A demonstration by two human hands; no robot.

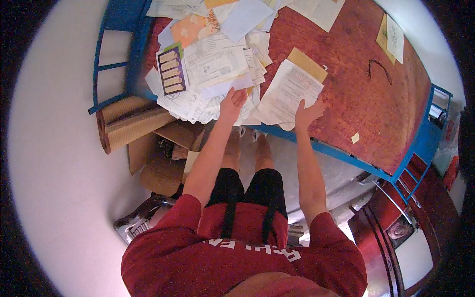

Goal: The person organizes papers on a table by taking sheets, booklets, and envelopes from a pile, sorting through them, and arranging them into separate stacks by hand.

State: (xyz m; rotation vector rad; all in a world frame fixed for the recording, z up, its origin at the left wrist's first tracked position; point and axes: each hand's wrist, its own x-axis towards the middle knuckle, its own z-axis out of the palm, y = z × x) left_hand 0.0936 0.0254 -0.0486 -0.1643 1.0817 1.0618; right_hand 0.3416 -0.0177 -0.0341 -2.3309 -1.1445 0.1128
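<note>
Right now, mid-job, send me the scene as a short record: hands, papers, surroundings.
Left hand: at the pile's near edge; grip unclear
Right hand: at the sheet's right edge, thumb on top; grip unclear
Sheet: printed, overlapping a tan envelope
Pile: loose, overlapping papers, left of the sheet
Table: red top, blue edge
Cord: dark, on the table, right of the envelope
</note>
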